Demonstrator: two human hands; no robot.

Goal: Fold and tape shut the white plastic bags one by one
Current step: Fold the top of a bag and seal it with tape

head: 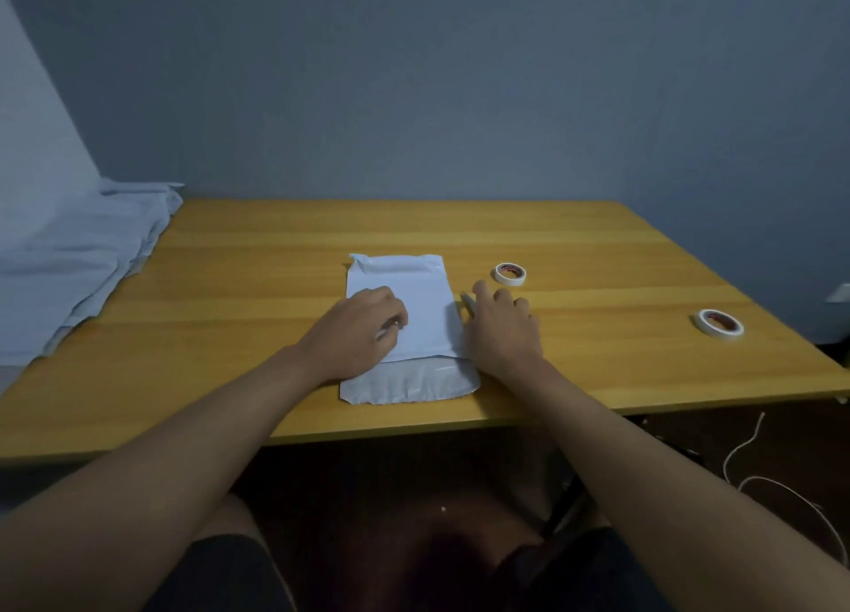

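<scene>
A white plastic bag (416, 289) lies flat in the middle of the wooden table (276, 252), with one layer folded over a greyer strip near the front edge. My left hand (363, 326) rests on the bag's left side with its fingers curled, pinching a bit of white material at that edge. My right hand (501, 326) lies at the bag's right edge, fingers spread and fairly straight, touching a thin pale strip (468, 302) there. One small roll of white tape (510, 274) sits just beyond my right hand.
A second tape roll (718, 322) lies far right near the table's edge. A loose pile of white bags (83, 252) drapes over the table's left side. A grey wall stands behind the table. A white cord (754, 469) trails on the floor at right.
</scene>
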